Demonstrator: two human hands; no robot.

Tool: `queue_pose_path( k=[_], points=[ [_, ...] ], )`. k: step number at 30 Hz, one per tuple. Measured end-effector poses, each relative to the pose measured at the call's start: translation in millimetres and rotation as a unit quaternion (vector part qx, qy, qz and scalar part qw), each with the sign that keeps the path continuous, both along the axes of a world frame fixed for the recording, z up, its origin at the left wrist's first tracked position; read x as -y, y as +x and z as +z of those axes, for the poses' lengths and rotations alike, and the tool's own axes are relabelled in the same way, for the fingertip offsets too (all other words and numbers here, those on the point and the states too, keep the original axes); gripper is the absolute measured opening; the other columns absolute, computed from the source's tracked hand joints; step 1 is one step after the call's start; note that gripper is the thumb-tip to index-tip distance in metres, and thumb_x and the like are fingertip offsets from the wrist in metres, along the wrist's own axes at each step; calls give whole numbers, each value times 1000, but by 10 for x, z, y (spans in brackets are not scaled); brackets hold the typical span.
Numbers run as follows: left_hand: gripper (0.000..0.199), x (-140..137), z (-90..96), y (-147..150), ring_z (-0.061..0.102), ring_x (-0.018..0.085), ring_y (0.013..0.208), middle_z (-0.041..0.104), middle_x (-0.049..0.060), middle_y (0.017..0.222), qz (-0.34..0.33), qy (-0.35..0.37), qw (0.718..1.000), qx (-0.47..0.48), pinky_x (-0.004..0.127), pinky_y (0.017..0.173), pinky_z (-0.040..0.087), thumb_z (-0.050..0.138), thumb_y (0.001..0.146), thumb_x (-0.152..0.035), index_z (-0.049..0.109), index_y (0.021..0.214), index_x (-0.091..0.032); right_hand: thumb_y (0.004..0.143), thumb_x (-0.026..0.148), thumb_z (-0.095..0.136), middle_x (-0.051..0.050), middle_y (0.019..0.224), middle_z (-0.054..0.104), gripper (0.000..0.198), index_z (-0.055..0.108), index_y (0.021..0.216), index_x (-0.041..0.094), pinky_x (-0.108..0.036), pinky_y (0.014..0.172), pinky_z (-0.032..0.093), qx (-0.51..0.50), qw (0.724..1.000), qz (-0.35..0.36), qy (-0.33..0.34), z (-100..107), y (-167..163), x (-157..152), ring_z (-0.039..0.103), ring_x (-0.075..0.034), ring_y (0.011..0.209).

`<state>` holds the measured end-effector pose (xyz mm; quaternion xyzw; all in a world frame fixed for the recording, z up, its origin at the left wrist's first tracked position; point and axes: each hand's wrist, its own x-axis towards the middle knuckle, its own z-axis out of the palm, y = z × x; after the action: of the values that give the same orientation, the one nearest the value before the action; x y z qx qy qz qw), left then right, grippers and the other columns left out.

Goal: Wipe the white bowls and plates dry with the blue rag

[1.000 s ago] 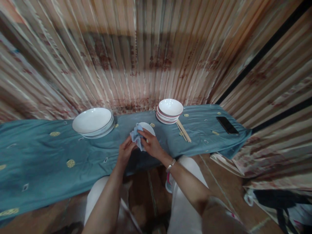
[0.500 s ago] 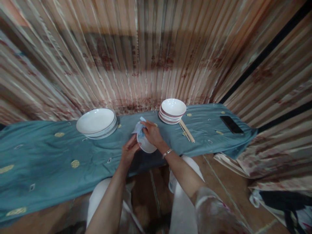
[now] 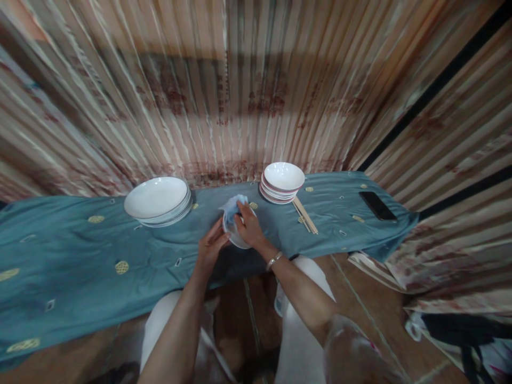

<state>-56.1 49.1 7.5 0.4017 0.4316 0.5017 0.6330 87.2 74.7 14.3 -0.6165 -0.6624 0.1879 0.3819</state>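
A small white bowl point(image 3: 237, 240) is tilted just above the front part of the cloth-covered table. My left hand point(image 3: 212, 244) grips its left rim, thumb on the near side and fingers round the outside. My right hand point(image 3: 248, 225) is closed on a crumpled light-blue cloth point(image 3: 231, 209), pressed against the bowl's far rim and inside. Part of the bowl is hidden behind the right hand. Back right of my hands stands a stack of white bowls point(image 3: 282, 180) with reddish rims. To the left is a stack of large white plates point(image 3: 158, 199) with dark rims.
Wooden chopsticks point(image 3: 305, 215) lie beside the bowl stack. A black phone point(image 3: 377, 206) rests near the right end of the teal tablecloth point(image 3: 152, 256). Behind the table hangs a patterned curtain point(image 3: 188, 106). A dark bag point(image 3: 460, 328) is on the floor at right.
My right hand has shifted slightly and the cloth is now bunched further over the bowl's far rim. My left hand keeps its hold on the bowl.
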Motion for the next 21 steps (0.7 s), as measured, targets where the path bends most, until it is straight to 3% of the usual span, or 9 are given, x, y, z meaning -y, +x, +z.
queue_pose_path(
  k=[3, 6, 10, 12, 16, 21],
  points=[
    [80, -5, -9, 2, 68, 30, 103, 73, 11, 114, 12, 0, 1000, 8, 40, 84, 58, 89, 49, -43, 67, 122, -19, 94, 26, 42, -15, 156, 34, 51, 41, 144, 15, -43, 119, 26, -76, 995, 61, 12, -71, -131, 125, 27, -23, 147],
    [73, -10, -6, 6, 68, 32, 104, 73, 11, 112, 16, 5, 1000, 13, 41, 84, 58, 89, 48, -44, 71, 114, -19, 95, 28, 42, -9, 147, 48, 44, 51, 137, 20, -38, 117, 29, -146, 983, 111, -11, -85, -167, 229, 37, -19, 141],
    [64, -14, 6, 13, 69, 31, 99, 76, 10, 102, 19, -1, 1000, 13, 43, 85, 57, 90, 46, -44, 75, 101, -16, 95, 39, 42, -4, 111, 67, 35, 66, 113, 21, -32, 98, 44, -224, 960, 161, -59, -43, -46, 316, 59, -18, 108],
    [65, -16, 12, 14, 70, 30, 97, 76, 10, 101, 25, -8, 1000, 12, 42, 83, 58, 90, 45, -45, 75, 101, -16, 93, 46, 44, -1, 90, 65, 37, 68, 98, 19, -27, 81, 47, -244, 949, 180, -83, -27, 49, 344, 59, -16, 85],
    [76, -21, 18, 2, 70, 29, 95, 75, 9, 105, 18, -9, 1000, 7, 40, 79, 59, 89, 49, -45, 69, 118, -18, 91, 51, 47, 3, 65, 50, 41, 62, 74, 17, -23, 60, 37, -232, 943, 210, -117, -26, 226, 396, 44, -11, 62],
    [80, -42, -13, -17, 70, 29, 97, 75, 10, 108, 8, -2, 1000, -8, 38, 81, 59, 88, 52, -45, 66, 124, -18, 94, 36, 49, 5, 59, 46, 37, 54, 62, 17, -21, 55, 33, -97, 962, 237, -94, -28, 397, 471, 43, -10, 57]
  ],
)
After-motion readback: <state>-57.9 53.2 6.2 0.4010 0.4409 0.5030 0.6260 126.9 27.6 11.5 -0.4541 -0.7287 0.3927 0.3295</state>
